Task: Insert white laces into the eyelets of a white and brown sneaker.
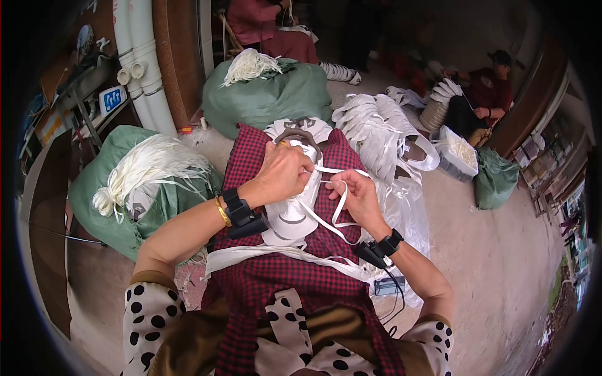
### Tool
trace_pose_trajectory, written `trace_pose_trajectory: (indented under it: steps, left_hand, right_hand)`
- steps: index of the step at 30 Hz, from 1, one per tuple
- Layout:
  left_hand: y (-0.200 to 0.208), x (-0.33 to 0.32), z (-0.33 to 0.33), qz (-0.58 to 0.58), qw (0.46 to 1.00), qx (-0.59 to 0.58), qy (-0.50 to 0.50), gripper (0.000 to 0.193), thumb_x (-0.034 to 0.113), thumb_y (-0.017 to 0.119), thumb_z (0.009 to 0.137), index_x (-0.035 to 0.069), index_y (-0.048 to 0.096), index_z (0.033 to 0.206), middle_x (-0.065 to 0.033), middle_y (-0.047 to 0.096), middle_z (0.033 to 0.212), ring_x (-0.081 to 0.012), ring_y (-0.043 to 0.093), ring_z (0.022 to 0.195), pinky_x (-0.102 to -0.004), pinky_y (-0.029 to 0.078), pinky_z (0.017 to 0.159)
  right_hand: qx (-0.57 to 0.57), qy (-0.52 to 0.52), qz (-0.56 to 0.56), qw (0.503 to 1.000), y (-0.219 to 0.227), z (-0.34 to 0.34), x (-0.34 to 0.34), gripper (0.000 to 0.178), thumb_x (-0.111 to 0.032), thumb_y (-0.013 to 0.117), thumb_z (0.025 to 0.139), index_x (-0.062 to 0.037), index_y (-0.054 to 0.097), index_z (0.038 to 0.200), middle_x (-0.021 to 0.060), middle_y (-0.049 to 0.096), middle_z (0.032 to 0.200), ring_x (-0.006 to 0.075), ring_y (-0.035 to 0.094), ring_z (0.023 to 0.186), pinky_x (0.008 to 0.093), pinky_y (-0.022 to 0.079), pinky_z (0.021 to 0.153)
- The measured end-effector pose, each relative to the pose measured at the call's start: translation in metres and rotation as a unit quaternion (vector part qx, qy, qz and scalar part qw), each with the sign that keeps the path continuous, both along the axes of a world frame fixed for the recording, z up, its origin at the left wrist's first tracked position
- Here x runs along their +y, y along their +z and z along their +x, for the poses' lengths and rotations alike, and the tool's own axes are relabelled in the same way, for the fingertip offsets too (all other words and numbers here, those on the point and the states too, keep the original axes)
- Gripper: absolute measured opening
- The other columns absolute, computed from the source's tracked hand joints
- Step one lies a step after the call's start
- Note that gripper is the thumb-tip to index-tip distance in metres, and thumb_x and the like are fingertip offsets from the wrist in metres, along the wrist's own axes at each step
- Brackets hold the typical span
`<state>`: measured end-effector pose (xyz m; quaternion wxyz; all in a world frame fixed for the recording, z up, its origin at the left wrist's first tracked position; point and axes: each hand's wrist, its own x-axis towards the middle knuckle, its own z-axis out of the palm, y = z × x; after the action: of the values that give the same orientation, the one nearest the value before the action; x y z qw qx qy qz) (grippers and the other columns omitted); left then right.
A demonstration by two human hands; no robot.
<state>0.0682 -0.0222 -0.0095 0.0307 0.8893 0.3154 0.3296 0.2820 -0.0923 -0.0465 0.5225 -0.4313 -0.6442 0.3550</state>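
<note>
A white shoe upper [290,216] with a grey-brown collar lies on my lap, its toe toward me. My left hand [282,170] is closed over its lacing edge, with thumb and finger pinched where a lace comes out; the fingertips partly hide what they grip. Just right of the shoe, my right hand [354,193] pinches the white shoelace [342,170]. Loose lace loops hang below that hand, over the red and black checked apron [251,164].
Green sacks [266,94] stand ahead, and another green sack [103,188] at left carries a bundle of white laces [157,160]. Stacked white shoe uppers [370,128] sit ahead right, near a lace-filled bag [456,152]. Two people [492,88] sit farther back.
</note>
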Motion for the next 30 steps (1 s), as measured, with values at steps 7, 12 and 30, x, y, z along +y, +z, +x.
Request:
trace_pose_trajectory:
  steps: [7, 12, 30]
  left_hand:
    - [-0.001, -0.003, -0.003, -0.03, 0.999, 0.015, -0.023, 0.008, 0.008, 0.074, 0.07, 0.012, 0.075, 0.077, -0.0005, 0.061, 0.074, -0.0227, 0.056, 0.077, -0.0411, 0.029, 0.074]
    - [-0.002, -0.004, -0.003, -0.011, 0.999, 0.016, -0.028, 0.007, 0.008, 0.074, 0.071, 0.012, 0.075, 0.077, -0.0005, 0.061, 0.075, -0.0221, 0.056, 0.077, -0.0412, 0.029, 0.076]
    - [0.007, 0.002, 0.001, -0.035, 0.994, 0.085, -0.055, 0.003, 0.007, 0.069, 0.073, 0.008, 0.069, 0.071, -0.0065, 0.061, 0.078, -0.0276, 0.058, 0.084, -0.0419, 0.029, 0.079]
  right_hand:
    - [0.043, 0.003, -0.029, 0.999, -0.005, -0.008, 0.007, 0.011, -0.007, 0.067, 0.094, 0.0019, 0.067, 0.101, 0.0065, 0.073, 0.086, 0.0083, 0.067, 0.075, 0.0227, 0.053, 0.067]
    - [0.002, -0.065, -0.011, 0.998, -0.006, -0.011, 0.011, 0.009, -0.007, 0.074, 0.086, 0.0013, 0.07, 0.09, 0.0042, 0.072, 0.079, 0.0074, 0.066, 0.07, 0.0223, 0.053, 0.065]
    - [-0.106, 0.009, -0.03, 0.994, 0.016, -0.018, 0.021, 0.033, -0.004, 0.075, 0.084, -0.0024, 0.052, 0.106, 0.002, 0.066, 0.073, 0.0052, 0.056, 0.064, 0.0232, 0.045, 0.06]
